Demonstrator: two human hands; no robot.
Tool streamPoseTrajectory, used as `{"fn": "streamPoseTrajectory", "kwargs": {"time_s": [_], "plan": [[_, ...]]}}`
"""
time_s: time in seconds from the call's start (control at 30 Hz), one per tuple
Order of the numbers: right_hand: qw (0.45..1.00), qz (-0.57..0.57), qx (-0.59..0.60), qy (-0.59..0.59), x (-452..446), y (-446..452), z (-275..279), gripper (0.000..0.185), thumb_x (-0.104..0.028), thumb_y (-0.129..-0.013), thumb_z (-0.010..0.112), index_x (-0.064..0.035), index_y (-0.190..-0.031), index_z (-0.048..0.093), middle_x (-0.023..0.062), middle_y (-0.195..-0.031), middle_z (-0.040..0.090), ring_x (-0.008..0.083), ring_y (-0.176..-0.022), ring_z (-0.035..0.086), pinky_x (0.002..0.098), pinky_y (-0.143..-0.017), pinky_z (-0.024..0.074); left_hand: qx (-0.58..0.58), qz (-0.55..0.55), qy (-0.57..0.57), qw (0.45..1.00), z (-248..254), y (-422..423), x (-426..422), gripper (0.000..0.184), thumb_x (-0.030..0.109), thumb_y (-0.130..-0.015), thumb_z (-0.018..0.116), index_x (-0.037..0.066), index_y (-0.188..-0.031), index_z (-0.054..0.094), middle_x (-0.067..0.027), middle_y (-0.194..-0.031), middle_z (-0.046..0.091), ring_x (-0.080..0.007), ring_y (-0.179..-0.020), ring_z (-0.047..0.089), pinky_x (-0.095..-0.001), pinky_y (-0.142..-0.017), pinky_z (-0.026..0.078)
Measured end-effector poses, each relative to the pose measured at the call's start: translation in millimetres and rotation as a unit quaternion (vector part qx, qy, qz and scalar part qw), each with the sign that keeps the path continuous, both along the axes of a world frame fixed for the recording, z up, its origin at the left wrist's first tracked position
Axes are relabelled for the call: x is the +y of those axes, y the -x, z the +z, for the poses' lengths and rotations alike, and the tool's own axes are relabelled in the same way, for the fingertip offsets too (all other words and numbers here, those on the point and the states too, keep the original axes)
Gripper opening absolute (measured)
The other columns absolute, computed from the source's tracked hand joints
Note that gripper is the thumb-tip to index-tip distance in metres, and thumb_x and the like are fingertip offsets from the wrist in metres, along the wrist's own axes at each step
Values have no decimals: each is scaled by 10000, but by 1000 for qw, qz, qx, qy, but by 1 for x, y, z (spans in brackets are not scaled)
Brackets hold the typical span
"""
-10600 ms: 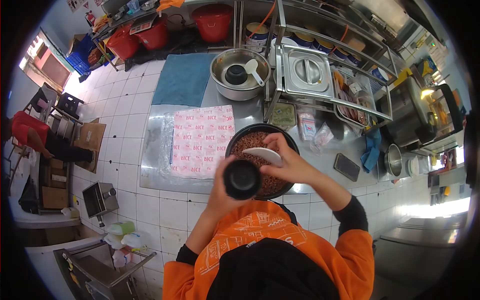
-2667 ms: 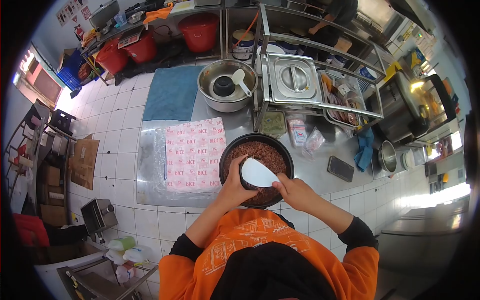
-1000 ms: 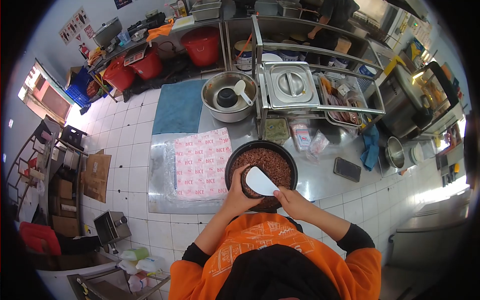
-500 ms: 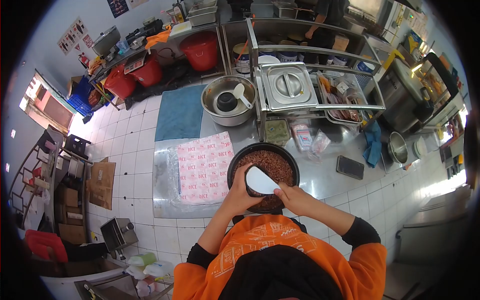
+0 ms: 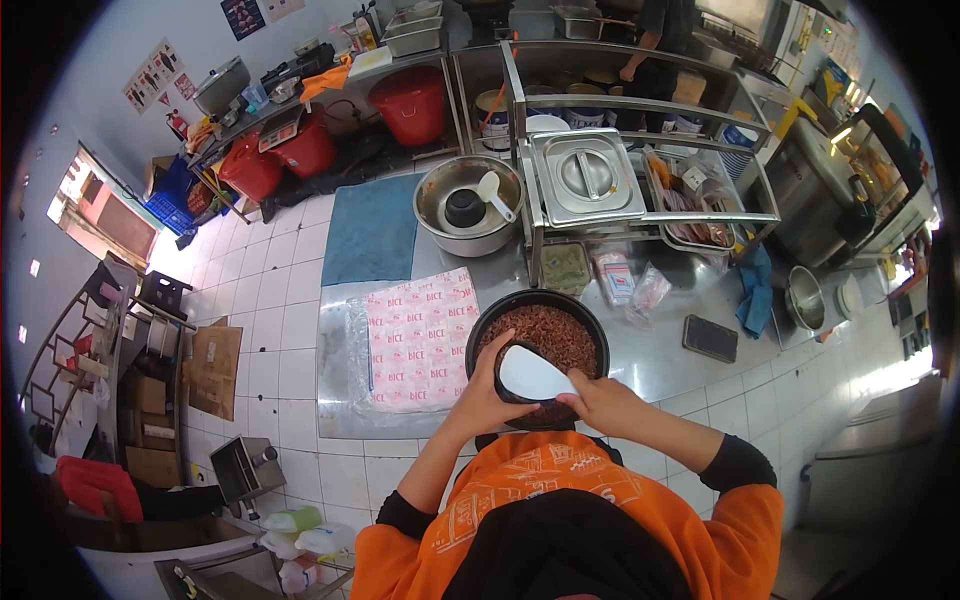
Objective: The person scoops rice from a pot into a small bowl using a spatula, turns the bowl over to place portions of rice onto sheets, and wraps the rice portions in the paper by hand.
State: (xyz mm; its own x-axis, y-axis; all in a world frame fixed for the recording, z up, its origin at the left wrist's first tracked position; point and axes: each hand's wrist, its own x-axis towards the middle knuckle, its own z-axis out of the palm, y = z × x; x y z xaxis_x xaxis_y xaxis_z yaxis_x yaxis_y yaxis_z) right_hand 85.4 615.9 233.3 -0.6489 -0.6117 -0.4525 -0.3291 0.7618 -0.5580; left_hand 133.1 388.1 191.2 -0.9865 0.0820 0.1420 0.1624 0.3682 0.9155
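Reddish-brown rice [image 5: 556,335] fills a round black pot [image 5: 602,350] at the front edge of the steel table. My left hand [image 5: 484,398] is wrapped round a small dark cup over the pot, mostly hidden by the hand and a white paddle. The white rice paddle [image 5: 534,374] lies flat across the cup's mouth, its handle end in my right hand [image 5: 604,404]. Left of the pot are printed paper sheets [image 5: 421,340]. Behind them a steel bowl [image 5: 468,240] holds a black cup [image 5: 464,208] and a white spoon [image 5: 496,197].
A blue cloth [image 5: 371,230] lies at the table's back left. A steel rack [image 5: 650,216] stands behind the pot, with a lidded pan [image 5: 586,177]. A phone [image 5: 710,338] lies to the right. One person [image 5: 100,490] is at the lower left, another [image 5: 662,30] behind the rack.
Compared with the earliest frame, the cup has turned from facing up empty to sitting under the paddle over the rice. Over the last second both hands keep nearly the same hold while the view shifts slightly.
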Motion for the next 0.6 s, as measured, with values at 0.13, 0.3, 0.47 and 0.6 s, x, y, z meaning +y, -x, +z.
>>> {"fn": "streamPoseTrajectory", "kwargs": {"time_s": [0.13,0.3,0.47,0.6], "plan": [[1000,-5,-26,8,-2,2,1,414,-425,-988,436,-54,-1169,476,307,-935,637,486,-890,614,530,-791,479,-1,-4,0,1000,1,-2,-2,1079,115,-590,875,68,-1470,251,-184,-1421,360,-340,-1341,365,-414,-1115,319],[984,-61,-41,161,7,21,6,381,-406,-987,446,-61,-1131,516,293,-943,641,482,-901,612,527,-785,482,58,62,-42,995,4,1,4,1069,79,-599,855,60,-1476,244,-182,-1381,375,-348,-1310,391,-410,-1100,335],[997,10,49,59,-7,7,-6,424,-431,-990,435,-39,-1139,492,282,-797,639,478,-798,629,532,-736,488,59,52,55,995,5,-3,4,1051,65,-609,838,34,-1476,245,-190,-1327,401,-352,-1254,430,-414,-1071,361],[998,27,-52,-11,-8,5,7,500,-446,-987,411,4,-1184,504,308,-981,635,485,-935,603,535,-828,466,25,25,43,998,-4,-15,1,1017,76,-603,851,18,-1447,286,-190,-1317,408,-344,-1257,428,-403,-1072,358]]}}
